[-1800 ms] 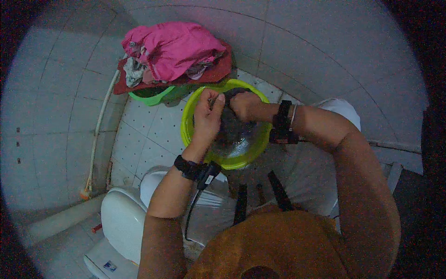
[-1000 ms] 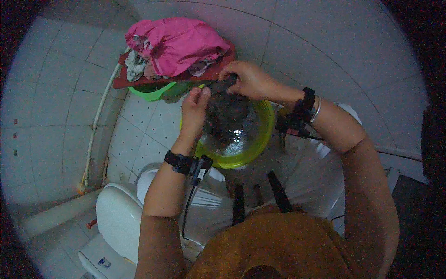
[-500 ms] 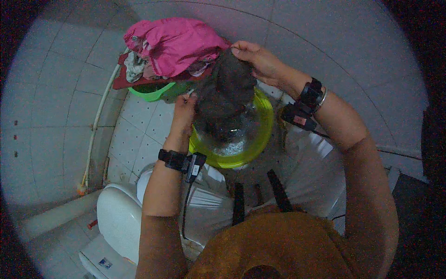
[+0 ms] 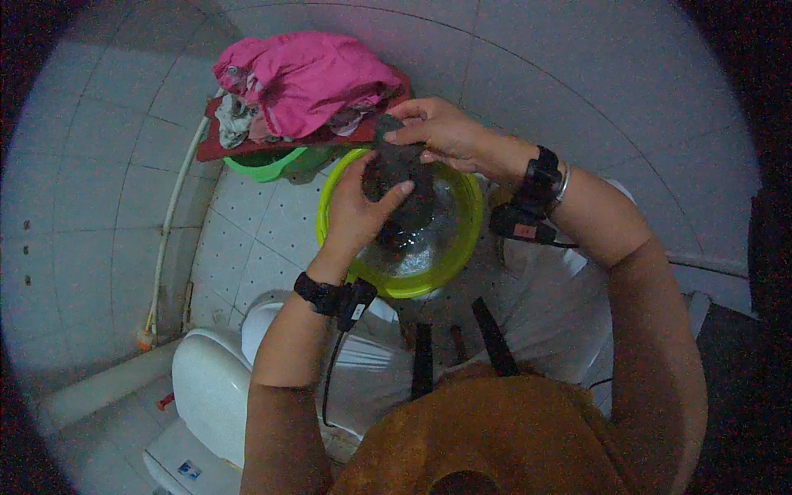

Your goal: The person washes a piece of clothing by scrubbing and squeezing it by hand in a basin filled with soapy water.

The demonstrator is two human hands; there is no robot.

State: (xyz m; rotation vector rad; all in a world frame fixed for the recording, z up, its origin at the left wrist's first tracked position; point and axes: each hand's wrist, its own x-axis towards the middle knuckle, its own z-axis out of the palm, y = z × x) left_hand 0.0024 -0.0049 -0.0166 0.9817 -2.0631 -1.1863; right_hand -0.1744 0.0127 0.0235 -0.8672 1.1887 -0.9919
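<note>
A dark grey wet cloth (image 4: 404, 162) hangs bunched over a yellow-green basin (image 4: 477, 221), its lower part down in the basin. My right hand (image 4: 437, 136) pinches the cloth's upper end between thumb and fingers, above the far rim. Around the cloth's left side curves my left hand (image 4: 356, 206), with the thumb toward me and the fingers partly hidden behind the cloth. Shiny water shows in the near part of the basin. What kind of garment the cloth is cannot be made out.
Beyond the basin to the left, a pink garment (image 4: 322, 87) and pale clothes (image 4: 235, 120) lie heaped on a red board (image 4: 247, 153) over a green basin (image 4: 268, 167). A white toilet (image 4: 210, 388) stands at the near left. A pale hose (image 4: 172, 198) runs along the left wall.
Both hands have come closer together over the basin. The cloth, spread between them before, is now bunched and lower. My left hand moved right from the cloth's edge.
</note>
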